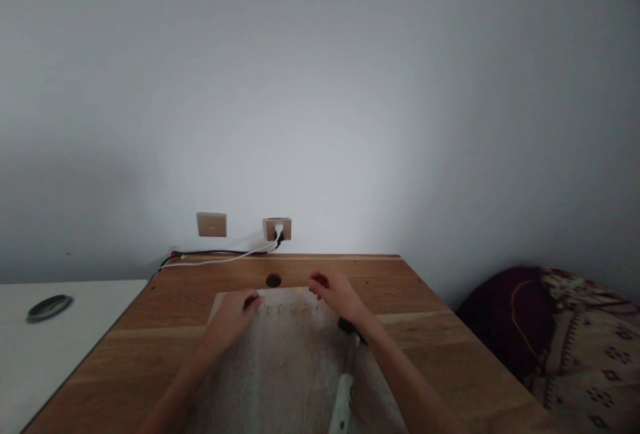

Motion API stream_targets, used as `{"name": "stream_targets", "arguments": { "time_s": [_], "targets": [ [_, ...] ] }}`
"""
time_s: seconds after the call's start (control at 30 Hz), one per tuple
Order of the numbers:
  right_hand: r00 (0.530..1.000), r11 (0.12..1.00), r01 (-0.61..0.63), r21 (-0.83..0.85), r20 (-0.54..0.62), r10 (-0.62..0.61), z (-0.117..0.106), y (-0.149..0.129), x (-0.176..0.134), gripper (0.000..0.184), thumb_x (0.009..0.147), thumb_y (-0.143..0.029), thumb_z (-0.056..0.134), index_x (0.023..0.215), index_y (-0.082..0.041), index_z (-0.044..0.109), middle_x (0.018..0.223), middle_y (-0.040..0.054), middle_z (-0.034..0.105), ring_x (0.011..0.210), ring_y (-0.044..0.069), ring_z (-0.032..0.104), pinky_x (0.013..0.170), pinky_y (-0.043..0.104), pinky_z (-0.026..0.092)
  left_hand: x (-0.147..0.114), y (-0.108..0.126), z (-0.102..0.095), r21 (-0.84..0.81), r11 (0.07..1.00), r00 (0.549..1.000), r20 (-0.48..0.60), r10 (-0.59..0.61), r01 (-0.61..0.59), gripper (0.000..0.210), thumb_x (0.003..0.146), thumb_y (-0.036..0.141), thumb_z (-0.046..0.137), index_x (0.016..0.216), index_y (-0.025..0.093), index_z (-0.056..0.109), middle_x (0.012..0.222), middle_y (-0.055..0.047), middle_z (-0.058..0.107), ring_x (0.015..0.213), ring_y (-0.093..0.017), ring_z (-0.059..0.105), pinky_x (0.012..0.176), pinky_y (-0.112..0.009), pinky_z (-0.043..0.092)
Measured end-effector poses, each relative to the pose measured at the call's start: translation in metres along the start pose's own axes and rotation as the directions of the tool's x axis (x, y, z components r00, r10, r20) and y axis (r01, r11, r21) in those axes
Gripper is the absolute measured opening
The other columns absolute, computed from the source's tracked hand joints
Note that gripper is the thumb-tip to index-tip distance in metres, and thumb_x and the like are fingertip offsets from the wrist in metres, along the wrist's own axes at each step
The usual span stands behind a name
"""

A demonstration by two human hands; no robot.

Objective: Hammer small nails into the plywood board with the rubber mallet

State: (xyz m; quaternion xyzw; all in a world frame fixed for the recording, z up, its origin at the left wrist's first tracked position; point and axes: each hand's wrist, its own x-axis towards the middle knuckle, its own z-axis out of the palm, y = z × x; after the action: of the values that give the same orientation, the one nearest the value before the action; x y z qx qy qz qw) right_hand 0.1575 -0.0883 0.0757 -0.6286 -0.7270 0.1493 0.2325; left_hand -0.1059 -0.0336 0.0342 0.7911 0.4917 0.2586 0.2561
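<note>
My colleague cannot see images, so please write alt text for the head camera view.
A person's left hand and right hand are near either end of a row of small nail-like pieces on a pale board on a wooden table. A hammer lies there, partly hidden by the right forearm.

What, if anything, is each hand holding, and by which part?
Whether the left hand or right hand pinches something small cannot be told. The hammer lies unheld on the board.
</note>
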Motion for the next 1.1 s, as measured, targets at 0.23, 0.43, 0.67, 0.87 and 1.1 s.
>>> {"name": "stream_targets", "arguments": {
  "time_s": [0.23, 0.43, 0.67, 0.87, 1.1],
  "targets": [
    [0.995, 0.985, -0.059, 0.163, -0.068, 0.071, 0.021, 0.001, 0.009, 0.049, 0.107, -0.031, 0.021, 0.082, -0.016, 0.060, 0.072, 0.0080, 0.067, 0.055, 0.014, 0.058, 0.045, 0.021, 0.040, 0.007, -0.003, 0.008, -0.810, 0.522, 0.941, 0.102, -0.323, 0.267, 0.040, 0.066, 0.055, 0.073, 0.076, 0.018, 0.061, 0.072, -0.002, 0.062, 0.065, -0.016, 0.056, 0.061, -0.027, 0.043],
    [0.981, 0.972, -0.185, -0.143, 0.027, 0.191, 0.036, -0.007, 0.002, 0.016, 0.094, -0.026, 0.062, 0.093, -0.012, 0.070, 0.100, 0.0213, 0.077, 0.102, 0.032, 0.072, 0.088, 0.040, 0.052, 0.006, 0.012, 0.011, -0.359, 0.901, 0.969, 0.037, -0.245, 0.242, 0.027, 0.086, 0.045, 0.052, 0.073, 0.021, 0.055, 0.074, -0.003, 0.064, 0.071, -0.020, 0.060, 0.066, -0.030, 0.044],
    [0.990, 0.982, -0.135, -0.134, 0.029, 0.140, 0.035, -0.014, 0.001, 0.016, 0.095, -0.016, 0.053, 0.097, -0.013, 0.068, 0.104, 0.0218, 0.076, 0.101, 0.031, 0.071, 0.089, 0.041, 0.050, -0.005, 0.019, 0.020, 0.417, 0.898, 0.974, 0.220, 0.052, -0.142, 0.028, 0.101, 0.027, 0.039, 0.116, 0.017, 0.062, 0.112, -0.016, 0.075, 0.107, -0.032, 0.071, 0.089, -0.040, 0.048],
    [0.986, 0.987, -0.158, 0.043, -0.052, 0.160, 0.024, -0.011, 0.012, 0.042, 0.104, -0.022, 0.024, 0.083, -0.018, 0.060, 0.066, 0.0022, 0.062, 0.050, 0.013, 0.053, 0.051, 0.023, 0.042, 0.010, 0.019, 0.020, 0.392, 0.896, 0.965, 0.228, 0.127, -0.211, 0.035, 0.102, 0.030, 0.038, 0.099, 0.017, 0.071, 0.104, -0.019, 0.076, 0.100, -0.035, 0.073, 0.090, -0.045, 0.049],
    [0.990, 0.980, -0.127, -0.151, 0.035, 0.134, 0.041, -0.027, -0.001, 0.030, 0.097, -0.040, 0.061, 0.083, -0.015, 0.070, 0.087, 0.0170, 0.076, 0.085, 0.029, 0.073, 0.075, 0.036, 0.050, 0.035, 0.017, 0.022, -0.573, 0.785, 0.957, -0.002, -0.290, 0.237, 0.044, 0.086, 0.062, 0.047, 0.070, 0.022, 0.055, 0.059, 0.000, 0.053, 0.051, -0.017, 0.049, 0.052, -0.027, 0.033]
  ]
}}
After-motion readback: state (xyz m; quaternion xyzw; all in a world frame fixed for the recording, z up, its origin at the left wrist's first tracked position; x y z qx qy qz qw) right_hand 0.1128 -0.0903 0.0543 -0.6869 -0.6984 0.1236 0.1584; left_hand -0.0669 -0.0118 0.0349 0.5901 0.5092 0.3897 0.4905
